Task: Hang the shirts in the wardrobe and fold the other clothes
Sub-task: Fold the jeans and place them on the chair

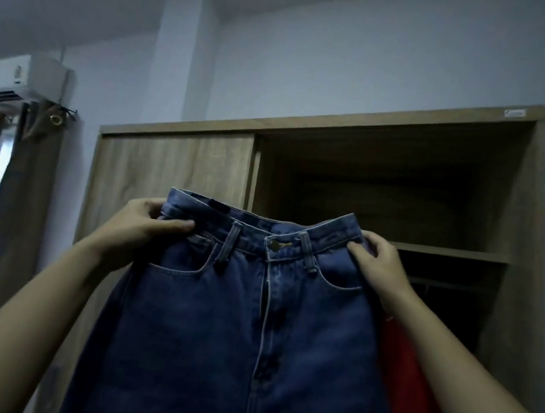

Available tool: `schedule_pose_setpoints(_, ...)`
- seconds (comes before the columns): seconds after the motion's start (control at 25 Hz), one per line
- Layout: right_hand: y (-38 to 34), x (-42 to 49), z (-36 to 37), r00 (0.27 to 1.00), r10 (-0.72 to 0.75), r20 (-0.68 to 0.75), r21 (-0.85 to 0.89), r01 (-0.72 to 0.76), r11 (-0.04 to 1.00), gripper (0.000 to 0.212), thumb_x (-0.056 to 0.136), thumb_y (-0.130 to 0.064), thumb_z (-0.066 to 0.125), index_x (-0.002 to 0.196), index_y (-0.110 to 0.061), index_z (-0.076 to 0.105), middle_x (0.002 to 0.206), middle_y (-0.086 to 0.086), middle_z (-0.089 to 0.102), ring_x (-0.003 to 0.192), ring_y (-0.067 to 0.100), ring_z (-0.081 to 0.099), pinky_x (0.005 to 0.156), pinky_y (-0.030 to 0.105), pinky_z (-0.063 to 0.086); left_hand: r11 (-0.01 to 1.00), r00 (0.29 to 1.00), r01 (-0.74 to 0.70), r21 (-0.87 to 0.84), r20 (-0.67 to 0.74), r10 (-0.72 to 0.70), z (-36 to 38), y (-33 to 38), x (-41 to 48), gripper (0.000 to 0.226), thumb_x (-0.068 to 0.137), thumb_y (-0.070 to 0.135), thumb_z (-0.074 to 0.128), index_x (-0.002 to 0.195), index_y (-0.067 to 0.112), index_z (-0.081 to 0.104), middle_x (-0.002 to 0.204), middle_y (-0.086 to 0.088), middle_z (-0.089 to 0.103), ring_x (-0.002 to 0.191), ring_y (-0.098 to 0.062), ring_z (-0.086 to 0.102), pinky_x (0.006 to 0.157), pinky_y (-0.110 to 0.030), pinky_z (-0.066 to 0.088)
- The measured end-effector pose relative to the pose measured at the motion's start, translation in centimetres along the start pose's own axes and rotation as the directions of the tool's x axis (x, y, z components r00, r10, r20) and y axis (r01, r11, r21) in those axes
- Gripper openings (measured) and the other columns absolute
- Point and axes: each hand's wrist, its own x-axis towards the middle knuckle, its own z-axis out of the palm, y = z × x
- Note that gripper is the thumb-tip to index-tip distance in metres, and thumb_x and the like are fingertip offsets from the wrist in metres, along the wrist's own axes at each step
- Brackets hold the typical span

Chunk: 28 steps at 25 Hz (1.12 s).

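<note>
A pair of dark blue jeans (233, 331) hangs in the air in front of me, front side facing me, waistband up and buttoned. My left hand (146, 226) pinches the left end of the waistband, thumb lying across the front. My right hand (377, 262) pinches the right end the same way. Behind the jeans stands a wooden wardrobe (525, 269); its right half is open and dark inside, with a shelf (446, 251) near the top. A red garment (419, 399) shows behind the jeans at the lower right.
The wardrobe's sliding door (173, 168) covers its left half. A brown curtain (19, 211) and a window are at the far left, under a wall air conditioner (17, 78). The legs of the jeans run out of frame at the bottom.
</note>
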Motion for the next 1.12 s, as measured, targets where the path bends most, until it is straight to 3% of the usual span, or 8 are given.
schedule_pose_setpoints(0.08, -1.1, -0.8, -0.4, 0.998, 0.007, 0.058, 0.116, -0.013, 0.993, 0.018, 0.088, -0.015, 0.059, 0.106, -0.013, 0.065, 0.100, 0.007, 0.070, 0.091, 0.020, 0.066, 0.070, 0.025, 0.052, 1.000, 0.999, -0.028, -0.013, -0.036, 0.027, -0.5, 0.7, 0.3, 0.064, 0.048, 0.034, 0.090, 0.099, 0.002, 0.068, 0.086, -0.014, 0.074, 0.081, -0.026, 0.072, 0.062, -0.024, 0.057)
schedule_pose_setpoints(0.28, -4.3, -2.0, -1.1, 0.972, 0.017, 0.235, 0.240, -0.075, 0.968, 0.014, 0.090, -0.012, 0.055, 0.099, -0.015, 0.065, 0.092, 0.003, 0.073, 0.085, 0.018, 0.069, 0.064, 0.025, 0.053, 0.950, 0.940, -0.140, 0.278, -0.265, 0.216, 0.3, 1.3, 0.7, 0.019, 0.076, 0.013, 0.075, 0.093, 0.007, 0.068, 0.076, -0.006, 0.073, 0.062, -0.006, 0.068, 0.054, -0.018, 0.054)
schedule_pose_setpoints(0.52, -5.6, -4.6, -1.2, 0.968, -0.026, 0.249, 0.324, -0.058, 0.944, 0.018, 0.088, -0.006, 0.039, 0.091, -0.007, 0.057, 0.084, 0.013, 0.063, 0.079, 0.025, 0.062, 0.065, 0.032, 0.051, 0.987, 0.982, -0.161, 0.020, 0.106, 0.158, -1.0, 2.6, -0.3, 0.047, 0.061, 0.023, 0.085, 0.099, 0.010, 0.061, 0.095, -0.019, 0.070, 0.083, -0.029, 0.070, 0.067, -0.033, 0.059)
schedule_pose_setpoints(0.68, -4.9, -7.1, -3.0, 0.961, -0.199, 0.194, 0.475, 0.086, 0.876, 0.036, 0.076, -0.044, 0.068, 0.089, -0.009, 0.066, 0.083, 0.009, 0.072, 0.078, 0.021, 0.069, 0.063, 0.025, 0.057, 0.987, 0.974, -0.112, -0.115, 0.185, 0.132, -2.6, 2.4, -1.4, 0.064, 0.046, 0.029, 0.093, 0.097, -0.001, 0.069, 0.095, -0.030, 0.068, 0.084, -0.042, 0.068, 0.072, -0.044, 0.059)
schedule_pose_setpoints(0.76, -4.1, -6.4, -3.1, 0.981, -0.095, 0.171, 0.329, 0.034, 0.944, 0.048, 0.064, -0.055, 0.073, 0.086, -0.013, 0.071, 0.089, 0.009, 0.074, 0.084, 0.024, 0.069, 0.066, 0.026, 0.057, 0.993, 0.977, 0.013, -0.113, 0.212, 0.011, -2.7, 1.4, -1.6, 0.069, 0.056, 0.034, 0.090, 0.106, -0.006, 0.064, 0.106, -0.034, 0.064, 0.094, -0.046, 0.064, 0.081, -0.048, 0.056)
schedule_pose_setpoints(0.88, -2.5, -4.6, -1.3, 0.974, 0.206, 0.099, 0.121, -0.217, 0.969, 0.036, 0.076, -0.046, 0.070, 0.078, -0.010, 0.071, 0.094, 0.015, 0.073, 0.076, 0.023, 0.068, 0.060, 0.027, 0.054, 0.984, 0.985, 0.172, -0.040, -0.014, -0.173, 0.3, -0.5, -1.0, 0.044, 0.080, 0.029, 0.071, 0.105, -0.007, 0.064, 0.099, -0.029, 0.068, 0.077, -0.031, 0.071, 0.069, -0.035, 0.060)
schedule_pose_setpoints(1.0, -2.4, -3.5, 1.6, 0.842, 0.525, 0.126, 0.329, -0.535, 0.778, 0.023, 0.086, -0.028, 0.063, 0.083, -0.005, 0.065, 0.090, 0.020, 0.068, 0.070, 0.027, 0.064, 0.063, 0.035, 0.054, 0.935, 0.932, 0.314, -0.162, -0.133, -0.336, 4.1, -1.1, -0.5, 0.035, 0.089, 0.020, 0.062, 0.107, -0.010, 0.063, 0.090, -0.022, 0.070, 0.065, -0.025, 0.069, 0.064, -0.034, 0.057)
schedule_pose_setpoints(1.12, -3.9, -3.5, 4.8, 0.853, 0.470, 0.227, 0.490, -0.517, 0.702, 0.026, 0.089, -0.026, 0.059, 0.085, -0.001, 0.064, 0.073, 0.017, 0.069, 0.057, 0.024, 0.068, 0.049, 0.031, 0.057, 0.930, 0.933, 0.326, -0.171, -0.100, -0.346, 8.0, 0.9, -0.8, 0.026, 0.093, 0.024, 0.057, 0.095, 0.000, 0.066, 0.083, -0.015, 0.071, 0.068, -0.023, 0.069, 0.063, -0.029, 0.056)
